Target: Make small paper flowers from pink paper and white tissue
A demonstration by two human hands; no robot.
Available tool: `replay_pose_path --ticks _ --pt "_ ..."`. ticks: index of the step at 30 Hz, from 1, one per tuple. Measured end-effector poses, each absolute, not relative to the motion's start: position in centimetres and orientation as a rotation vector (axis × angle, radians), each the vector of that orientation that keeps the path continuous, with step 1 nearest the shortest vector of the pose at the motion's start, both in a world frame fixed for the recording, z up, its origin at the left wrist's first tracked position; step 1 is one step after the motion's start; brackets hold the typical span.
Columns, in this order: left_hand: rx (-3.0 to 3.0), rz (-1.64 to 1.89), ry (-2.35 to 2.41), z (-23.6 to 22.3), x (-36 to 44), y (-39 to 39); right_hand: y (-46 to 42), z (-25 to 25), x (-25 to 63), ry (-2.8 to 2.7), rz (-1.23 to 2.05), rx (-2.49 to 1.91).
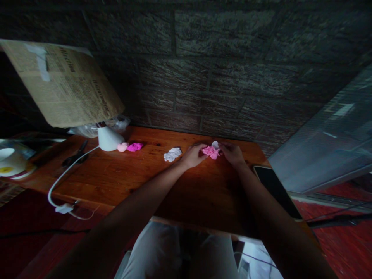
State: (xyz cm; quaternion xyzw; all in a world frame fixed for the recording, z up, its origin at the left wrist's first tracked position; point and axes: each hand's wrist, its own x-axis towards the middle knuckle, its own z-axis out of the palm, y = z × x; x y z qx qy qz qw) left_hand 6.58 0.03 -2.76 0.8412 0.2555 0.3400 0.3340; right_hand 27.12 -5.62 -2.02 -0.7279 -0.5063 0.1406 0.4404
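Both my hands meet at the far middle of a wooden table (122, 174). My left hand (194, 155) and my right hand (231, 153) pinch a lump of pink clay (211, 151) between their fingertips. A small white bit sticks to the top of that lump. A white clay lump (172, 154) lies on the table just left of my left hand. Further left, a pale pink lump (122, 147) and a bright magenta lump (135, 147) sit beside a lamp base.
A white lamp base (108, 138) with a paper shade (62, 83) stands at the back left; its white cord (62, 174) runs over the table edge. Scissors (76, 154) lie left of it. A dark phone (276, 192) rests at the right edge. A stone wall rises behind.
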Motion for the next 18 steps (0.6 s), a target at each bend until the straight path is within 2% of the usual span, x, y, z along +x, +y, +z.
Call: replay_pose_path --ticks 9,15,18 --pt "2.255 0.846 0.778 -1.8 6.2 -0.1 -6.5 -0.8 26.7 -1.092 0.297 -1.873" --pt "2.409 0.737 1.075 1.5 1.5 1.9 -7.5 0.1 26.2 -1.045 0.199 -1.855" --pt "2.418 0.680 1.155 1.8 -1.4 2.8 -8.0 0.9 25.6 -1.104 0.182 -1.834"
